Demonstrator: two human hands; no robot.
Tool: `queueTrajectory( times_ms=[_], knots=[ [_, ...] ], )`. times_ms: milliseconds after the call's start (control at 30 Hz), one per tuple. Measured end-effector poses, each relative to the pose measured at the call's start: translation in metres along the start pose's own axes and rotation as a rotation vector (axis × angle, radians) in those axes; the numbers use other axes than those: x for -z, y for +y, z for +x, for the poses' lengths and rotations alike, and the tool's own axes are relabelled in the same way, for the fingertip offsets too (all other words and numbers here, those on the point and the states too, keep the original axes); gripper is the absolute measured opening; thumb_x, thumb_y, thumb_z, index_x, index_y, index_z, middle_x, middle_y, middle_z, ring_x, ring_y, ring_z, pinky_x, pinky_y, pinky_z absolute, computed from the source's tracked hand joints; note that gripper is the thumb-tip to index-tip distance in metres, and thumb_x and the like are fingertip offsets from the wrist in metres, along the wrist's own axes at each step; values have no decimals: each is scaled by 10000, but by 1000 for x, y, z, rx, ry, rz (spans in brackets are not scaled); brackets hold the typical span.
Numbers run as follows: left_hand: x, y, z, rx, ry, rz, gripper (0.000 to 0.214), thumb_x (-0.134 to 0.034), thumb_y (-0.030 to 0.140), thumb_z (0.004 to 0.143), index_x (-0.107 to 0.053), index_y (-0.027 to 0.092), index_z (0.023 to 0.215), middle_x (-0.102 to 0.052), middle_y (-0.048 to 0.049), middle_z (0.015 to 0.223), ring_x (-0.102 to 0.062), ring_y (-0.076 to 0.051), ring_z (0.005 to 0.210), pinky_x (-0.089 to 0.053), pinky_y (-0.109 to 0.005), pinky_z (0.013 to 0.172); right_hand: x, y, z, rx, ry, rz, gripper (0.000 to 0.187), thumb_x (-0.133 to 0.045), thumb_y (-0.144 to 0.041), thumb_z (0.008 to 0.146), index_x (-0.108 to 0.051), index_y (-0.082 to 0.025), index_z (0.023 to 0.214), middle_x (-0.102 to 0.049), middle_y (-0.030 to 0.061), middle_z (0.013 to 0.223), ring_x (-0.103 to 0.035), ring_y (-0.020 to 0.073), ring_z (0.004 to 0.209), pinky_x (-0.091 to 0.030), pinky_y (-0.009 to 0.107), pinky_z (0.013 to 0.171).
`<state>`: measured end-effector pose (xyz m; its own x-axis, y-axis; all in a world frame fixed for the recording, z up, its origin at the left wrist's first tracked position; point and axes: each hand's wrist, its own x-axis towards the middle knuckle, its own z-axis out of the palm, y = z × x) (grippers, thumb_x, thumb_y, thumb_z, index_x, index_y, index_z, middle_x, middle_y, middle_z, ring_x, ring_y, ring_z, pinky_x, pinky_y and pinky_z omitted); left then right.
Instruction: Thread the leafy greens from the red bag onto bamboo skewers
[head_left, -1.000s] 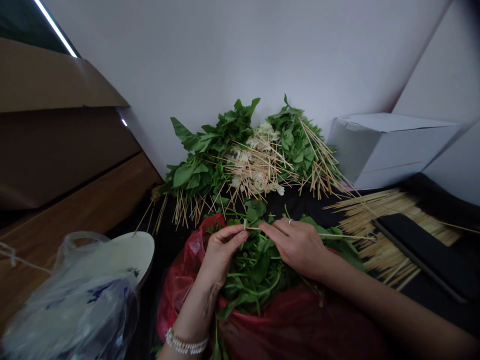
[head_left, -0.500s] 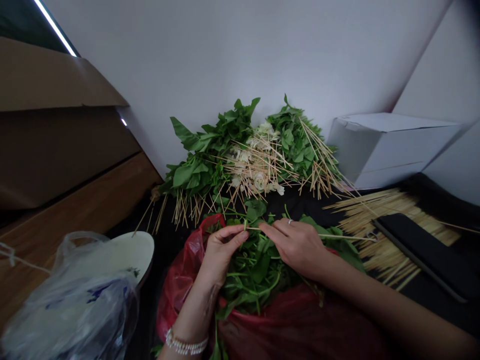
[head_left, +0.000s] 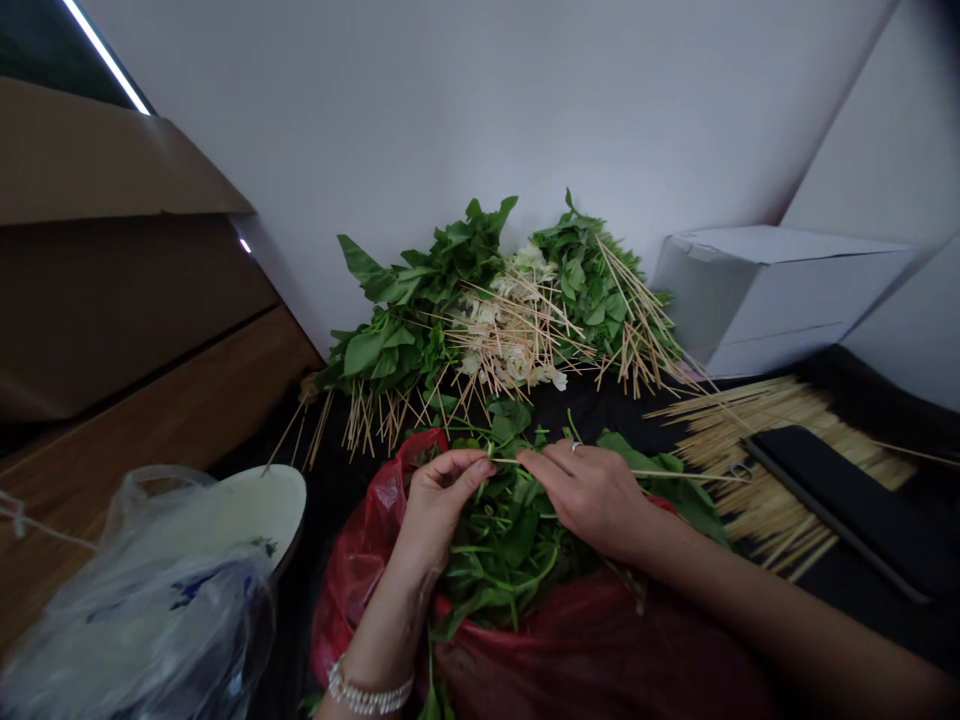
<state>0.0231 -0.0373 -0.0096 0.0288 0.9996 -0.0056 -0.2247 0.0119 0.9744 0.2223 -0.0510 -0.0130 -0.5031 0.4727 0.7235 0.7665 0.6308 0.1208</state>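
My right hand [head_left: 592, 495], with a ring on one finger, is closed around a thin bamboo skewer [head_left: 682, 475] that lies nearly level and sticks out to the right. At the skewer's left tip, my left hand [head_left: 435, 505] pinches a small piece of green stem [head_left: 490, 452] between thumb and index finger. Whether the tip has pierced the stem I cannot tell. Below both hands, loose leafy greens [head_left: 517, 545] fill an open red plastic bag [head_left: 600, 645].
Skewered greens [head_left: 390, 340] and pale leaves [head_left: 517, 310] are heaped against the wall. Bare skewers [head_left: 735, 430] lie at right beside a dark phone [head_left: 847, 500] and a white box [head_left: 795, 290]. At left are a white bowl [head_left: 281, 500], clear plastic bag [head_left: 165, 620] and cardboard box [head_left: 112, 290].
Both hands stay almost still, pressed close together at the skewer's tip. The whole view has shifted very slightly.
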Motion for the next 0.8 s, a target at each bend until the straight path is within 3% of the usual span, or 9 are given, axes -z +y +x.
queueTrajectory(
  times_ms=[367,800],
  knots=[
    [4,-2,3,-77,93,18,227,-902,314,608,-782,189,756,-752,13,733,-638,-96,675,-503,-193,685,3,7,2,-21,-14,29,255,-446,-120,967,-670,-117,1091,-645,30,764,-563,170,650,-356,311,586],
    [1,-3,4,32,16,-223,295,-945,290,530,-802,180,763,-775,-15,699,-665,-80,660,-509,-151,683,3,6,2,-45,33,79,270,-426,-106,978,-667,-111,1101,-675,39,777,-591,156,665,-389,289,610]
  ],
)
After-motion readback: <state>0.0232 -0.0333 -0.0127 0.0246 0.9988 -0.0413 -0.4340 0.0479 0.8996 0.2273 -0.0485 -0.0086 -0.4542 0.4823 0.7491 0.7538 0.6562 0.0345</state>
